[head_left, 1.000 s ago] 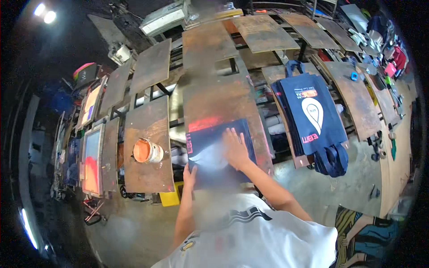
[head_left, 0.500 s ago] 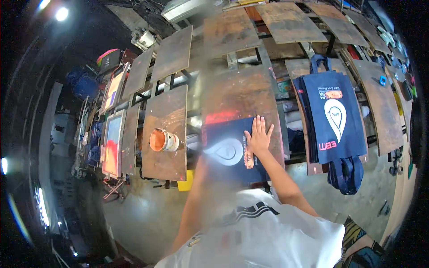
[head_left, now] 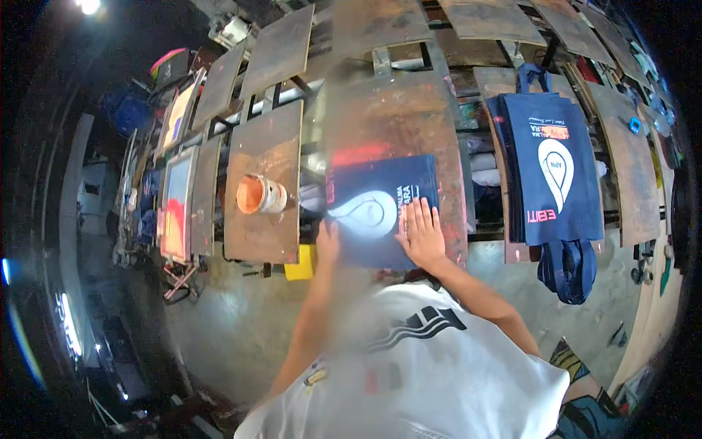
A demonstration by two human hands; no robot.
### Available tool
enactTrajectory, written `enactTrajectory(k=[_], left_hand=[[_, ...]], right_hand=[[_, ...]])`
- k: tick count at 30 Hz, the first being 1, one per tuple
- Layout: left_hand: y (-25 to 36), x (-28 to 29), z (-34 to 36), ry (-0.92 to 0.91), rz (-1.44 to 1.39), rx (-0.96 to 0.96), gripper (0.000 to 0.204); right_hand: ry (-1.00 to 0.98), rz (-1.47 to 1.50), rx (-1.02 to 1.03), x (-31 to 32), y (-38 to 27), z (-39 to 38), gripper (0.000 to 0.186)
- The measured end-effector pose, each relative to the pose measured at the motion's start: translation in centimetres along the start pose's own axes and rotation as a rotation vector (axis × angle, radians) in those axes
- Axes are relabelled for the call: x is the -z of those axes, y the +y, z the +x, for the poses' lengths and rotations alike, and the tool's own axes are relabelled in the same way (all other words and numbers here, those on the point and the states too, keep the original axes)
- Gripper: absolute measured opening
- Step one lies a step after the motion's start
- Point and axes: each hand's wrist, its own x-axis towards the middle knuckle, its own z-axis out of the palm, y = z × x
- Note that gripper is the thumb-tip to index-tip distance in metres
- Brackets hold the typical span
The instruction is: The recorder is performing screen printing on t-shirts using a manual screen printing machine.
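Observation:
A dark blue fabric bag (head_left: 424, 175) with a white drop-shaped print and pink and white lettering lies flat on a brown, paint-stained board (head_left: 395, 110) in front of me. My right hand (head_left: 423, 238) rests on its right part, palm down with the fingers stretched out. Beside the bag's left edge is my left hand (head_left: 328, 241); a blurred band across the picture smears it, so whether it grips the edge is unclear. To the right, a stack of similar printed bags (head_left: 552, 175) lies on another board, with handles (head_left: 567, 271) hanging over the near edge.
On the board to the left stands an open paint pot (head_left: 261, 194), orange inside. Further left are framed printing screens (head_left: 178, 201) with red colour. More boards (head_left: 278, 51) run along the far side with gaps between them. A small blue device (head_left: 635, 125) sits at the right.
My right hand has slid nearer to my body across the bag, uncovering its far right corner. My left hand now shows by the left edge. The whole view has shifted.

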Motion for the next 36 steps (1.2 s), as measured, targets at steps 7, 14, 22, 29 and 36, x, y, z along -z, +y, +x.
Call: enactTrajectory(k=[7,14,22,29,36], left_hand=[[-0.5,2.4,-1.2,0.072,-0.052,-0.077,0.046],[7.0,3.8,-5.0,-0.001,0.399,-0.492,0.064],[4.3,3.1,-4.3,-0.148,0.530,-0.518,0.070],[8.7,3.1,-4.3,-0.278,0.464,-0.556,0.069],[7.0,0.2,-3.8,-0.389,0.309,-0.968,0.069]], right_hand=[[-0.004,-0.021,-0.003,-0.9,0.0,0.3,0.082],[-0.003,-0.095,-0.023,-0.9,0.0,-0.2,0.086],[0.016,-0.076,0.027,1.7,-4.8,-0.7,0.097],[-0.044,-0.142,0.019,-0.4,-4.8,-2.4,0.097],[0.034,-0.157,-0.058,-1.0,-6.3,-2.7,0.088]])
